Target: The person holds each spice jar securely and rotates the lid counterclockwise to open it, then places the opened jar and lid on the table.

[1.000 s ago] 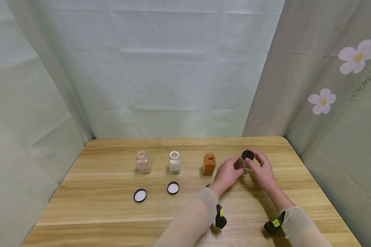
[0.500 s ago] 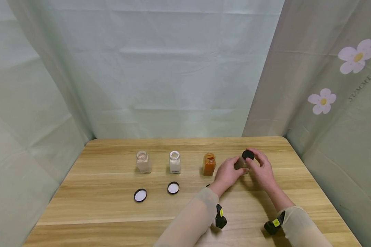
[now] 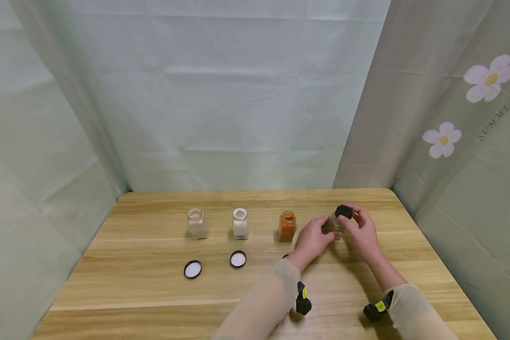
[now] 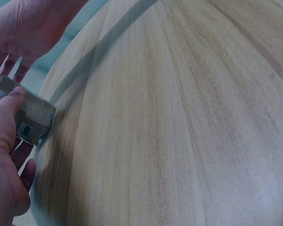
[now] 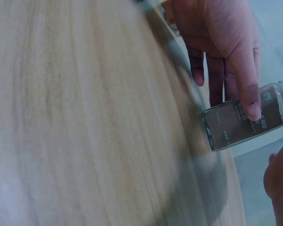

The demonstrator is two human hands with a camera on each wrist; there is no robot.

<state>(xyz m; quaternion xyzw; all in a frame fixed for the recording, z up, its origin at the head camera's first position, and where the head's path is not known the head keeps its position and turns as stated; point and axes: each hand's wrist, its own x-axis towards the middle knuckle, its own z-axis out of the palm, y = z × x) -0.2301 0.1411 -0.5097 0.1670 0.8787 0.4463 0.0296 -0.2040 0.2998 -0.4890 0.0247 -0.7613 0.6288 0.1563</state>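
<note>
My left hand (image 3: 314,238) grips a square glass spice jar (image 5: 243,120) of brownish powder at the right of the table, thumb on the labelled side. The jar's threaded neck shows bare in the right wrist view. Just above its mouth, my right hand (image 3: 363,234) pinches a black round lid (image 3: 344,212), shifted slightly right of the jar. To the left stand an open jar of orange-red powder (image 3: 287,228), an open jar of white contents (image 3: 240,226) and an open jar of pale beige powder (image 3: 198,225).
Two black-rimmed lids lie with white insides up, a left lid (image 3: 193,269) and a middle lid (image 3: 238,259). A dark rim (image 3: 285,255) peeks out behind my left forearm. Curtains surround the wooden table (image 3: 131,283) at the back and sides.
The black lid has come up off the jar and moved slightly right with my right hand, uncovering the neck. My left hand stays in place on the jar.
</note>
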